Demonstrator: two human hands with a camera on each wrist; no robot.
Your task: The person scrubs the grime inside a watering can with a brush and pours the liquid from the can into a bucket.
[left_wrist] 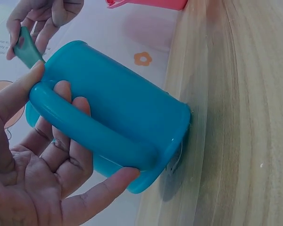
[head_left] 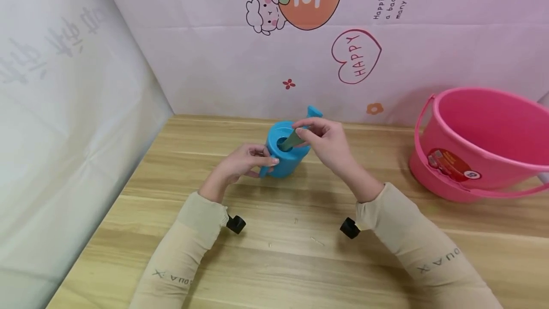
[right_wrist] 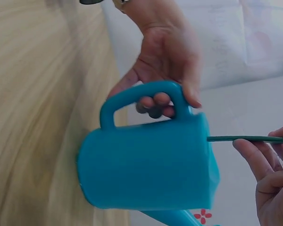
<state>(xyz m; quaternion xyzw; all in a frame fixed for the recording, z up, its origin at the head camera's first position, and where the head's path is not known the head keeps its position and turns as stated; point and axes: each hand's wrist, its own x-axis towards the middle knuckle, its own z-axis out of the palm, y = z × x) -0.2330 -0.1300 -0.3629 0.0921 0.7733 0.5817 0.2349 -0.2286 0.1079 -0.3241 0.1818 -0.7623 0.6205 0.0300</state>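
A blue watering can [head_left: 285, 163] stands on the wooden table near its back edge. My left hand [head_left: 240, 162] grips the can's handle [left_wrist: 92, 129], fingers curled through it and thumb on its top. Between thumb and fingers my right hand [head_left: 328, 144] pinches a flat green piece [head_left: 291, 141], whose lower end is inside the can's top opening. In the right wrist view the green piece [right_wrist: 245, 139] looks thin, edge-on, and the can's body [right_wrist: 146, 165] hides its inner end. The spout tip [head_left: 314, 111] shows behind my right hand.
At the right of the table stands a large pink bucket [head_left: 480, 142] with its handle hanging down in front. A printed white cloth [head_left: 223, 70] rises behind the table, and another white sheet [head_left: 73, 108] hangs at the left. Small bits [head_left: 317, 241] lie on the wood.
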